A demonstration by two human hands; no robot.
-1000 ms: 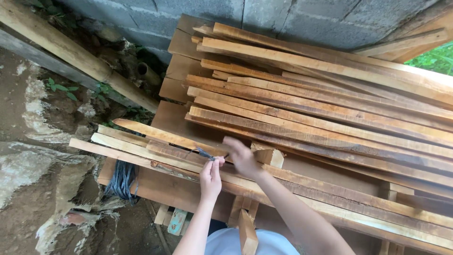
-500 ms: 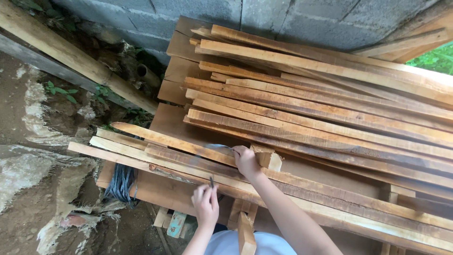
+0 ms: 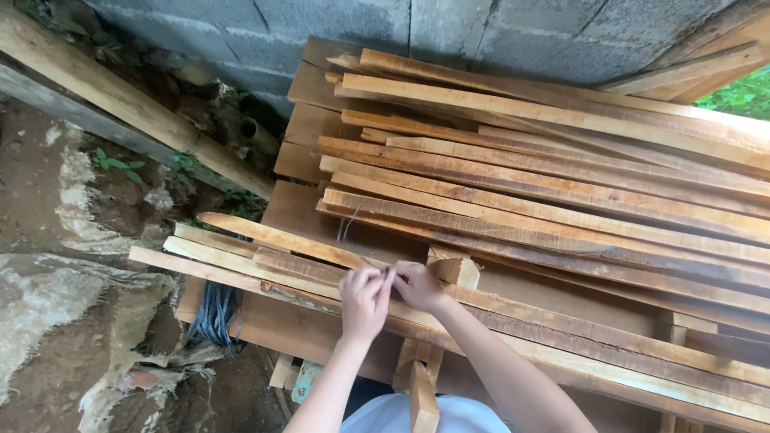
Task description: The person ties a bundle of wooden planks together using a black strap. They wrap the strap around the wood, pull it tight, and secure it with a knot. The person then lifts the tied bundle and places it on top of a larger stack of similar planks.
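Fingers of your left hand curl in toward those of your right hand, and the two hands meet knuckle to knuckle over the front wooden slats; both sets are pinched nearly shut around something small and thin between them, too small to make out, so you cannot tell exactly what they hold. Your hands rest just above the slats, which lie side by side along the near edge of the worktop, their left ends jutting past it. Just right of your right hand a short wooden block stands among the slats, touching or nearly touching your knuckles. A thin dark wire curves up from the board just beyond your left hand. Behind your hands a big stack of long planks fills the worktop and leans toward the grey block wall, closing off everything farther back. To the left, below the slat ends, a bundle of blue cord hangs by the worktop, and a heavy timber beam runs diagonally across the muddy ground. An upright wooden piece rises close to your body, between your forearms.
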